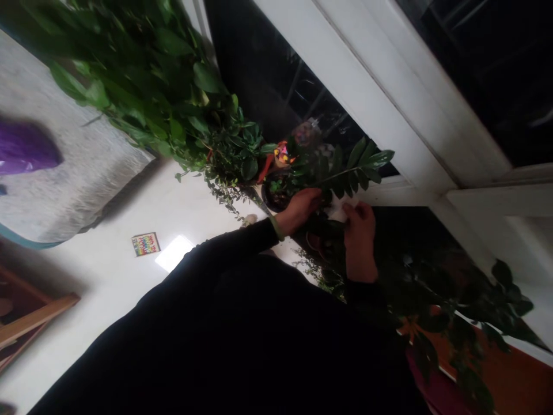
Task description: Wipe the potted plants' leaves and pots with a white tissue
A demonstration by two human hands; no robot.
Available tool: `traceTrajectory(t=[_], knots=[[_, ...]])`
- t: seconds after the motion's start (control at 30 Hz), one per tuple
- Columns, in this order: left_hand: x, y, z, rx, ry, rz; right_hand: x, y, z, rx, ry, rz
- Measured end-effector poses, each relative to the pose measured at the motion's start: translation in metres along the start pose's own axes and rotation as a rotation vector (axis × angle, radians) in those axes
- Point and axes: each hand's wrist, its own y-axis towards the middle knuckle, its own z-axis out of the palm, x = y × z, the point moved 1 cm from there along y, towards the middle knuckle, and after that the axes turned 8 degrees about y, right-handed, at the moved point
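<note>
My right hand (pixel 361 239) pinches a white tissue-like piece (pixel 339 208) between thumb and fingers. Facing it, my left hand (pixel 299 211) is closed among dark leaves, its fingertips in shadow, so what lies between them is hidden. Just beyond both hands, a leafy plant stem (pixel 360 168) with paired glossy leaflets slants up to the right. A dark round pot (pixel 276 193) with small green shoots stands by my left hand. Behind that pot is a bright orange and pink ornament (pixel 284 152).
Large leafy plants (pixel 155 75) crowd the upper left, and more foliage (pixel 470 300) spreads at the lower right. A white window frame (pixel 367 98) runs beside the pots. On the pale floor lies a small colourful box (pixel 146 244). A purple bag (pixel 26 147) rests on a grey covered surface (pixel 86 190).
</note>
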Motion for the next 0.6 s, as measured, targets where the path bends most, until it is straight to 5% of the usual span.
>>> traceTrajectory(t=[0.17, 0.27, 0.4, 0.6], knots=[[-0.002, -0.033, -0.013, -0.034, 0.17, 0.155, 0.019, -0.016, -0.013, -0.083, -0.11, -0.182], [-0.008, -0.041, -0.011, 0.069, 0.165, 0.216, 0.025, -0.022, -0.008, -0.072, -0.195, -0.281], [-0.019, -0.034, 0.001, 0.168, 0.103, 0.141, 0.022, -0.015, 0.003, -0.064, -0.127, -0.27], [-0.023, -0.01, 0.016, 0.132, 0.094, 0.008, 0.011, 0.0, 0.012, -0.115, 0.055, -0.2]])
